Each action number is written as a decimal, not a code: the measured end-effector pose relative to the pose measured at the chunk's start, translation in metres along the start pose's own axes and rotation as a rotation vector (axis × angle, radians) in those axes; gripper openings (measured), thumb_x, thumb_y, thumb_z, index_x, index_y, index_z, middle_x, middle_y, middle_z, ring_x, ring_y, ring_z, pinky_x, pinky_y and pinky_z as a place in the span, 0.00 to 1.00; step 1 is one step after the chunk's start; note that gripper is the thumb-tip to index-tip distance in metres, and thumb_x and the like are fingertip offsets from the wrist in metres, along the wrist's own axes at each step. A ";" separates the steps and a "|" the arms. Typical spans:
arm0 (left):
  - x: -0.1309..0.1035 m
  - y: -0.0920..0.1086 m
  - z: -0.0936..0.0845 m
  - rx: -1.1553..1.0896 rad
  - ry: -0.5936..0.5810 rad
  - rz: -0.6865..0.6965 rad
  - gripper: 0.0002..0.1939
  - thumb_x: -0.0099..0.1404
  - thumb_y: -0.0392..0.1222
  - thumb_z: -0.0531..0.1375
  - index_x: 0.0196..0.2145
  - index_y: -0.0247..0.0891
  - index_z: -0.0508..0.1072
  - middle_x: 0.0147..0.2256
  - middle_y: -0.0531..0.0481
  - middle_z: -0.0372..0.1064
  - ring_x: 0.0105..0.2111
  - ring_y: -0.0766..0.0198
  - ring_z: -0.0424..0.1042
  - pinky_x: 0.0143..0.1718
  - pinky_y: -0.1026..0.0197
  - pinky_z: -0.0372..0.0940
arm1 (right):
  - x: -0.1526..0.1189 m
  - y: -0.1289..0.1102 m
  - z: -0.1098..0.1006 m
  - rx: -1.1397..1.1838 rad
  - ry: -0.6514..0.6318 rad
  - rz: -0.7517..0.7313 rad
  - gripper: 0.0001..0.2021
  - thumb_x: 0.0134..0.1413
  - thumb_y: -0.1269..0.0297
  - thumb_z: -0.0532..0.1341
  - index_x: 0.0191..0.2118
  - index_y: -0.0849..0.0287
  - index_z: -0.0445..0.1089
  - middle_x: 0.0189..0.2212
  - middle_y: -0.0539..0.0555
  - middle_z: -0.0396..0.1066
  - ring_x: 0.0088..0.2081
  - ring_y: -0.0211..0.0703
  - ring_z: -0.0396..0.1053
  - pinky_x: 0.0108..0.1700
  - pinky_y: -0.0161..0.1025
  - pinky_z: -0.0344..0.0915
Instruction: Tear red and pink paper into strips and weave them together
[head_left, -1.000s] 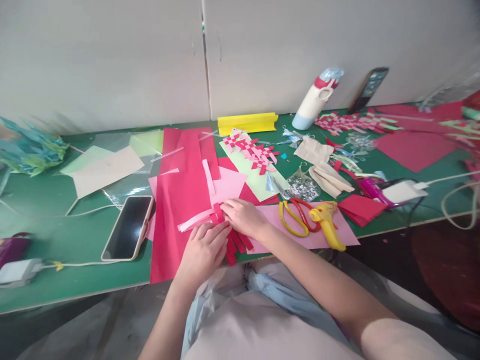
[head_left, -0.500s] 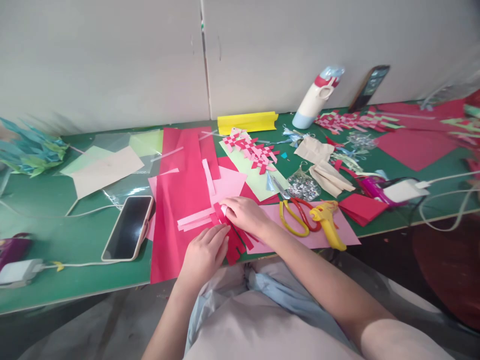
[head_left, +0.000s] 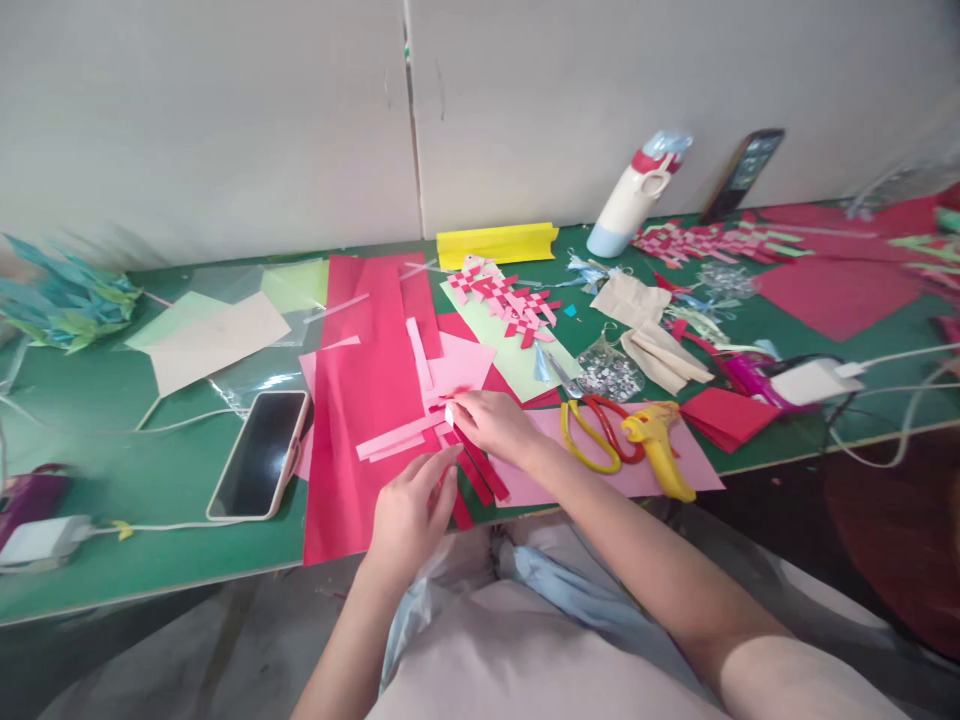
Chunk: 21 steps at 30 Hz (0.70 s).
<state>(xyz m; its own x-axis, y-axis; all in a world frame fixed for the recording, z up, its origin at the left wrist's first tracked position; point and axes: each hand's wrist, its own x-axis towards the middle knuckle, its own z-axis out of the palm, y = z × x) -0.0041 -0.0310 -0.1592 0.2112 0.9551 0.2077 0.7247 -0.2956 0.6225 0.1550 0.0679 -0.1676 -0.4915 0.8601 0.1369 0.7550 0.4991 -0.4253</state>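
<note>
Pink paper strips (head_left: 397,436) and red paper strips (head_left: 480,470) cross near the table's front edge, over a large red sheet (head_left: 349,400). My right hand (head_left: 495,425) has its fingers pinched on the strips where they meet. Just to the left, my left hand (head_left: 411,505) is loosely curved, its thumb and forefinger apart beside the red strips. Whether its fingertips touch them I cannot tell. Another pink strip (head_left: 418,355) points away from the crossing. Behind lies a woven pink-and-red paper fish (head_left: 502,297) on a pale green sheet (head_left: 529,365).
Scissors (head_left: 592,440) and a yellow glue gun (head_left: 656,450) lie on pink paper at the right. A phone (head_left: 259,455) rests at the left. Behind stand a bottle (head_left: 630,200) and a propped phone (head_left: 742,175). Charging cables (head_left: 900,450) cross the table's right end.
My left hand has drawn back slightly from the strips, and its thumb and forefinger have parted. The red strips under my hands have shifted. My right hand stays at the crossing.
</note>
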 end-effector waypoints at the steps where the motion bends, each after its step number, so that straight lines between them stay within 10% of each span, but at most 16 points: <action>1: 0.000 0.002 0.000 -0.040 -0.013 -0.029 0.15 0.70 0.42 0.49 0.50 0.42 0.69 0.42 0.48 0.75 0.27 0.68 0.72 0.28 0.66 0.66 | 0.000 0.000 0.000 -0.008 0.004 -0.003 0.12 0.64 0.66 0.49 0.43 0.61 0.68 0.35 0.55 0.76 0.35 0.42 0.73 0.34 0.34 0.59; 10: 0.018 -0.001 -0.005 0.040 0.213 -0.192 0.09 0.64 0.40 0.54 0.42 0.40 0.70 0.32 0.52 0.72 0.27 0.65 0.69 0.27 0.65 0.62 | -0.001 -0.003 -0.001 0.024 0.014 -0.049 0.11 0.63 0.69 0.50 0.42 0.60 0.70 0.40 0.55 0.76 0.41 0.42 0.73 0.41 0.34 0.61; 21: 0.065 -0.026 0.000 0.224 0.236 -0.007 0.07 0.62 0.37 0.58 0.35 0.39 0.76 0.33 0.47 0.71 0.36 0.56 0.68 0.36 0.59 0.62 | -0.004 0.000 0.002 0.067 0.037 -0.112 0.09 0.61 0.71 0.53 0.41 0.61 0.70 0.37 0.56 0.76 0.40 0.44 0.73 0.40 0.36 0.63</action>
<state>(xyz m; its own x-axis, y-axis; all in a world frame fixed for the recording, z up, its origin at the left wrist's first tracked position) -0.0095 0.0386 -0.1616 0.0668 0.9183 0.3901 0.8575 -0.2528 0.4481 0.1568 0.0641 -0.1698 -0.5539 0.8031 0.2195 0.6648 0.5854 -0.4640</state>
